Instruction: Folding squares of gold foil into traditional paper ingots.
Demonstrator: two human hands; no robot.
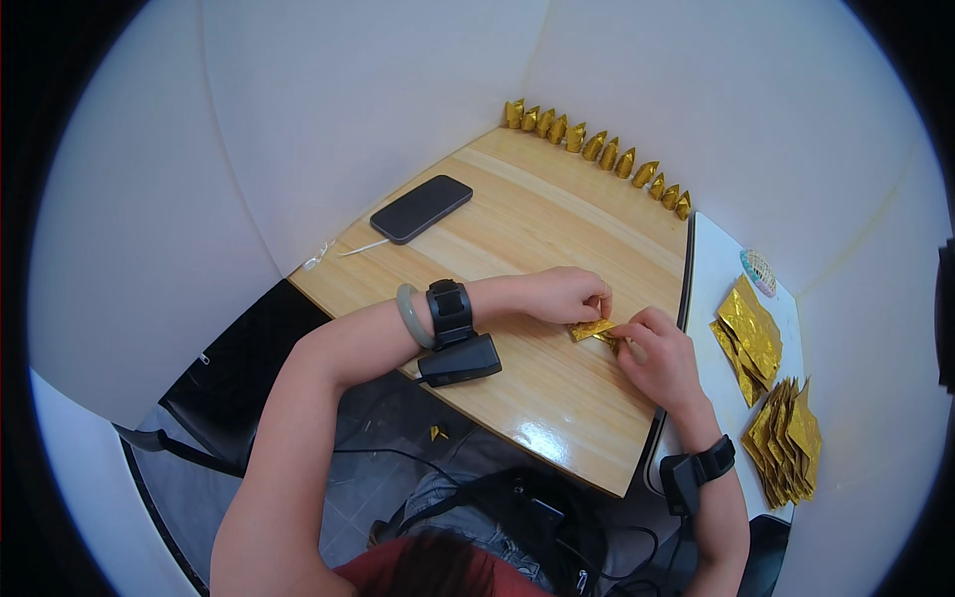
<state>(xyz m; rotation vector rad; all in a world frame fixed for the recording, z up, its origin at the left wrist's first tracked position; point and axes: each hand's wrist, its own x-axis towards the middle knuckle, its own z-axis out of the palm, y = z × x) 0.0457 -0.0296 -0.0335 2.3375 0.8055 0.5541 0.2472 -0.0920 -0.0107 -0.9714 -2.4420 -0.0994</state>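
Observation:
Over the wooden table, my left hand [569, 296] is closed, with its fingertips at the upper edge of a small folded piece of gold foil paper [591, 329]. From the other side my right hand [661, 356] pinches the same piece between thumb and fingers. The foil looks like a narrow flat strip, partly covered by my fingers, so its exact folds are hidden. Along the far edge of the table stands a row of several folded gold foil pieces [575, 137] with pointed tops.
On a white surface at the right lie gold foil sheets [751, 333], a second fanned stack [784, 443] and a small patterned oval object [758, 272]. A black phone [422, 209] with a white cable rests at the table's left. Gold scraps [439, 433] are on the floor.

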